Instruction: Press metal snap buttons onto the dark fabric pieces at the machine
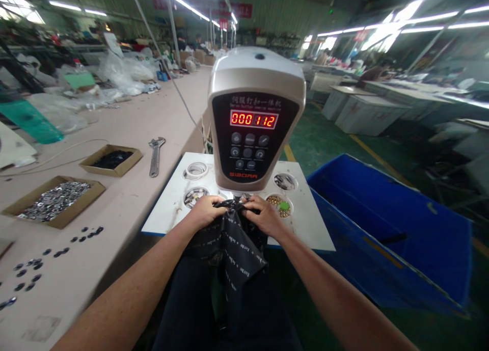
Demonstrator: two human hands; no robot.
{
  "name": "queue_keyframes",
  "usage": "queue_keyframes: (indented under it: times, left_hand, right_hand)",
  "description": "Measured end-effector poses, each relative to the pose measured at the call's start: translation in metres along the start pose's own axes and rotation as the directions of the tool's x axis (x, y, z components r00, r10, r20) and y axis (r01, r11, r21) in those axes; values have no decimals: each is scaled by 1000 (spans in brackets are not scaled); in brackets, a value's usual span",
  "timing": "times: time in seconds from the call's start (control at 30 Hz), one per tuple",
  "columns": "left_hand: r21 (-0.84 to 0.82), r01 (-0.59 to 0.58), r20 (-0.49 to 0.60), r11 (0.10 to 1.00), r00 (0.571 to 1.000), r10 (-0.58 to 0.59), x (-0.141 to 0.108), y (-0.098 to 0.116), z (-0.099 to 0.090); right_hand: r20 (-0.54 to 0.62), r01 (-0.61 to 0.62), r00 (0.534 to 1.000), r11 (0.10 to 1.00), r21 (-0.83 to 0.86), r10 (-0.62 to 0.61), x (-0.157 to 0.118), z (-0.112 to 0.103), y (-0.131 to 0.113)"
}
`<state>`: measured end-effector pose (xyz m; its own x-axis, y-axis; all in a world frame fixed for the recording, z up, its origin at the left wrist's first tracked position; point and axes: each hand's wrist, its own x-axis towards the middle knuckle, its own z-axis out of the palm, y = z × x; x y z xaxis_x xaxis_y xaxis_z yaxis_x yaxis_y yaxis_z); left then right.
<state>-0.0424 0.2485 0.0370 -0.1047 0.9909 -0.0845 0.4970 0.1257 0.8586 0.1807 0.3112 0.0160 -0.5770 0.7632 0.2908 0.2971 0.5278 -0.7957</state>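
Both hands grip a piece of black fabric (242, 246) with small white lettering, its upper edge bunched under the head of a servo button machine (254, 132). My left hand (205, 211) pinches the fabric's left side, and my right hand (263, 216) pinches the right side. Below the hands the fabric hangs toward my lap. Red digits on the machine's panel read 000112. The spot where the fabric meets the machine is mostly hidden by the fingers and the machine head. The machine's white table plate (168, 208) lies around it.
Small metal parts fill the plate's round wells, one holding a green piece (284, 206). On the left table are an adjustable wrench (156, 156), a box of metal parts (57, 200), a box of black parts (111, 160) and scattered black discs (37, 263). A blue bin (385, 223) stands at right.
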Motion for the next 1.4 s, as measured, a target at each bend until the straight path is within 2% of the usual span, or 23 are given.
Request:
queue_keyframes:
  times: [0.47, 0.67, 0.77, 0.97, 1.17, 1.4]
  left_hand:
    - [62, -13, -29, 998, 999, 15, -8, -1, 3]
    - [130, -65, -48, 989, 996, 72, -14, 0, 3]
    - [156, -104, -76, 982, 990, 116, -19, 0, 4]
    - [231, -213, -152, 949, 956, 252, -29, -1, 10]
    - [358, -339, -161, 870, 895, 415, -32, 3, 14]
    - [499, -342, -135, 797, 877, 461, -32, -3, 21]
  right_hand:
    - [-28, 16, 999, 1000, -11, -16, -6, 3, -6]
    - [-66, 33, 997, 999, -26, -35, -10, -2, -12]
    - [-109, 0, 994, 999, -45, -5, -10, 1, -19]
    - [-144, -23, 990, 995, -92, 9, -1, 20, -28]
    - [-133, 96, 983, 974, -204, -125, 3, 25, -18]
    - [-119, 105, 980, 925, -365, -159, 0, 26, -18]
